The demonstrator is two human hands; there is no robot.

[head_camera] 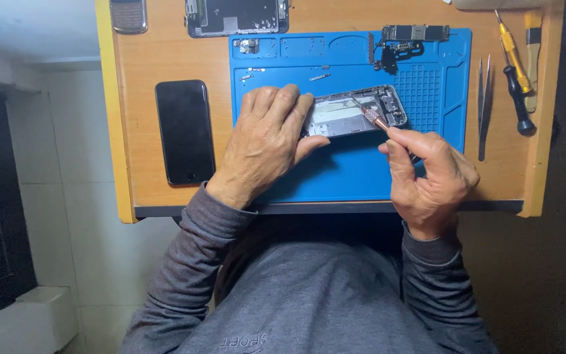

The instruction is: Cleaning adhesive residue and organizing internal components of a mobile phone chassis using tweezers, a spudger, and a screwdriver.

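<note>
While the view looks straight down from the person's head, two bare hands work over a blue mat [361, 177] on a small wooden tabletop [165, 59]. The left hand [266, 141] lies flat, palm down, on the near left end of an opened phone shell [355, 111], its fingers [276, 101] spread and pressing on the shell rather than curling around it, the thumb along the shell's near edge. The shell lies lengthwise in the middle of the mat, its bare metal inside facing up. The right hand [430, 177] sits just right of the shell, its thumb and forefinger pinched closed on a thin screwdriver [376, 120] with a knurled metal neck. The tip of the screwdriver reaches into the right half of the shell.

At the far edge of the mat lie a circuit board [415, 33] and a tangle of small dark parts [394, 52]. A few tiny loose parts [319, 77] rest on the mat beyond the left hand. Left of the mat, a black phone [185, 131] lies face up on the wood. Right of the mat lie tweezers [484, 105], a yellow-handled screwdriver [515, 65] and a brush [532, 52]. Another opened phone frame [237, 16] and a keypad phone [129, 14] lie along the far edge. Grey sleeves [185, 262] fill the foreground.
</note>
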